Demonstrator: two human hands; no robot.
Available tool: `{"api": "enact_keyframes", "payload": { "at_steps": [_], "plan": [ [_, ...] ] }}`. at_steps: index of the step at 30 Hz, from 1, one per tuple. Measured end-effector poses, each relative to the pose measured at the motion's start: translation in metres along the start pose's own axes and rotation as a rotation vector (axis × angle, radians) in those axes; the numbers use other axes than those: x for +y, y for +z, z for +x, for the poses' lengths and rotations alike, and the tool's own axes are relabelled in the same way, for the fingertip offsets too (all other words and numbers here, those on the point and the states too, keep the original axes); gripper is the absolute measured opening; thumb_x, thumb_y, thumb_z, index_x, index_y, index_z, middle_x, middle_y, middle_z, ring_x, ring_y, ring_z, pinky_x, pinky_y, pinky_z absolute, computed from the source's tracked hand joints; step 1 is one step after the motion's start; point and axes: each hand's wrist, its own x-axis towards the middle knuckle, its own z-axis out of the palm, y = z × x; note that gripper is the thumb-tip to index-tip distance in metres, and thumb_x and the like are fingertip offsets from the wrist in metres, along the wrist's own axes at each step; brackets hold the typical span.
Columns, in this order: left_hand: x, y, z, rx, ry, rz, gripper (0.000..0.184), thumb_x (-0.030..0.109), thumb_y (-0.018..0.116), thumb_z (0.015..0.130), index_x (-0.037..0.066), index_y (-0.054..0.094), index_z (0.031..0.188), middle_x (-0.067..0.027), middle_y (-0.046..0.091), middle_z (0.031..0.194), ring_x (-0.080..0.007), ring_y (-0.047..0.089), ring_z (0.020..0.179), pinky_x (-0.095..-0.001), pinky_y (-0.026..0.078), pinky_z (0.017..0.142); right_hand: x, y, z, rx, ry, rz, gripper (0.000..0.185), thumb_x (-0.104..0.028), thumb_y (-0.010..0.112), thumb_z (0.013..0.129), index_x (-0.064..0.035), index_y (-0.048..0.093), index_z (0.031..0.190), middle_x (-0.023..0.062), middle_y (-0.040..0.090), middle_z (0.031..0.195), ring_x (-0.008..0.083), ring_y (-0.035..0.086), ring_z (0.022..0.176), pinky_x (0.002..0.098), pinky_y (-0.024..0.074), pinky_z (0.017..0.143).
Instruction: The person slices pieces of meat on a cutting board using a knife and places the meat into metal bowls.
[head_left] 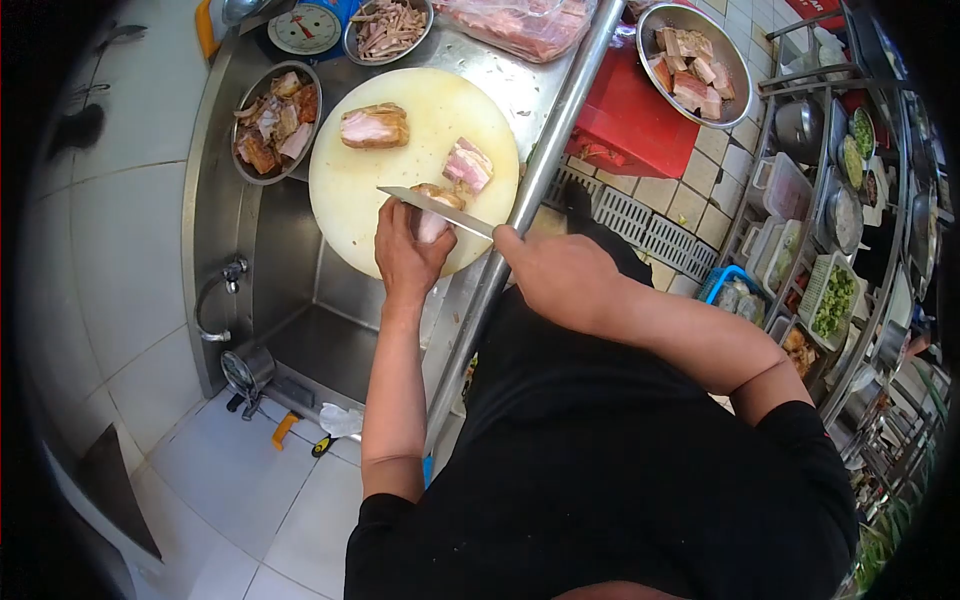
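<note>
Black shirt [620,480] fills the foreground; beyond it, close to the near edge of the round board [345,190], lies the meat [433,228]. The left hand [410,255] is clamped on it, thumb on one side, fingers on the other. The right hand [560,275] is closed round the knife [440,211], its blade lying across the meat. To slice well, draw the blade in long, even strokes rather than forcing it straight down. The left fingers sit close beside the blade's tip, so curling them back would be safer. With the block [375,127] toward the board's far edge and the slab [468,165] near its right edge, the stroke needs a steady line.
</note>
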Motion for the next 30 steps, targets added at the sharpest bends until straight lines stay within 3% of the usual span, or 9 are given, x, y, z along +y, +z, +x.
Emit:
{"api": "enact_keyframes", "payload": {
  "at_steps": [13,19,24,28,30],
  "plan": [
    [-0.002,0.002,0.004,-0.032,-0.059,-0.041,0.070,0.022,0.084,0.066,0.003,0.059,0.129,-0.0200,0.060,0.129,-0.0389,0.061,0.115,-0.0456,0.051,0.098,-0.005,0.008,0.020,-0.011,0.033,-0.004,0.019,-0.002,0.051,0.089,-0.0016,0.044,0.107,0.0218,0.067,0.082,0.0417,0.069,0.076,0.0532,0.0528,0.065],
    [0.000,0.005,0.006,0.028,0.000,-0.032,0.059,0.017,0.085,0.065,0.006,0.060,0.117,-0.0158,0.061,0.124,-0.0370,0.062,0.109,-0.0451,0.053,0.093,-0.005,0.013,0.053,0.060,-0.012,0.083,0.013,-0.006,0.048,0.094,0.0009,0.046,0.105,0.0260,0.069,0.084,0.0433,0.070,0.079,0.0531,0.0550,0.070],
    [0.006,0.002,0.006,0.020,-0.065,-0.044,0.056,0.014,0.084,0.064,0.007,0.058,0.113,-0.0124,0.061,0.114,-0.0343,0.063,0.104,-0.0433,0.053,0.090,0.003,0.019,0.045,0.074,-0.015,0.096,0.018,-0.006,0.050,0.092,0.0014,0.045,0.109,0.0255,0.068,0.082,0.0437,0.069,0.080,0.0540,0.0538,0.070],
    [-0.001,0.006,0.002,0.029,-0.029,-0.078,0.057,0.014,0.084,0.063,0.008,0.058,0.114,-0.0126,0.061,0.116,-0.0342,0.063,0.104,-0.0429,0.053,0.090,0.006,0.015,0.034,-0.061,0.051,0.084,0.022,-0.005,0.050,0.093,0.0026,0.045,0.112,0.0265,0.068,0.085,0.0447,0.069,0.082,0.0543,0.0539,0.071],
    [-0.005,0.008,0.004,0.061,-0.001,-0.067,0.058,0.013,0.083,0.063,0.007,0.058,0.114,-0.0129,0.061,0.117,-0.0341,0.063,0.106,-0.0423,0.053,0.091,0.009,0.022,0.052,-0.021,0.045,0.092,0.024,-0.004,0.049,0.093,0.0027,0.045,0.115,0.0275,0.068,0.088,0.0458,0.069,0.085,0.0543,0.0541,0.072]
  ]
}}
